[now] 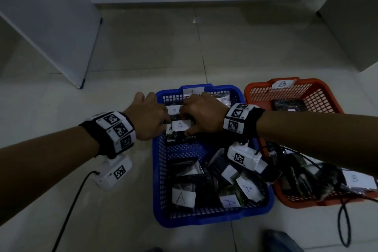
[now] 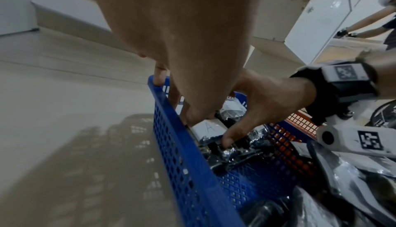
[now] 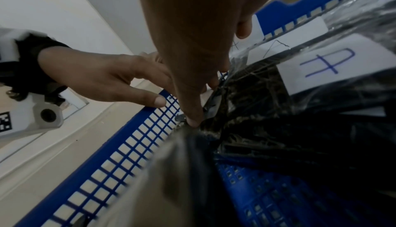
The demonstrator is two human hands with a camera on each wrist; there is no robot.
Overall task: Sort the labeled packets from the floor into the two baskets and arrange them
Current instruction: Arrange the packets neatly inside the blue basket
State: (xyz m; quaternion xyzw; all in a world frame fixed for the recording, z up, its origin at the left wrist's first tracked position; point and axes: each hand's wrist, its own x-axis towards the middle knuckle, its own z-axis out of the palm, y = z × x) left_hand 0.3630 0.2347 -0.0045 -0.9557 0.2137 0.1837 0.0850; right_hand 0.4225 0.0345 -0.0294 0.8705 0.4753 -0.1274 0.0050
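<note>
A blue basket (image 1: pixel 214 220) tagged A stands in the middle of the floor, and an orange basket (image 1: pixel 259 86) tagged B stands to its right. Both hands reach into the blue basket's far left corner, where black packets with white A labels (image 1: pixel 180 126) stand in a row. My right hand (image 1: pixel 186 124) pinches the front packet (image 2: pixel 209 127), thumb (image 3: pixel 194 118) on its near edge. My left hand (image 1: pixel 162 121) lies with fairly straight fingers (image 2: pixel 193 117) against the row's left side. More A packets (image 1: pixel 182 197) lie loose at the near end.
The orange basket holds B-labelled packets (image 1: pixel 354 179) at its near end and one black packet (image 1: pixel 289 104) at the far end. A white panel (image 1: pixel 51 26) leans at the left, and a white cabinet (image 1: pixel 358 26) stands at the right. Black cables (image 1: pixel 67 210) trail across the tiles.
</note>
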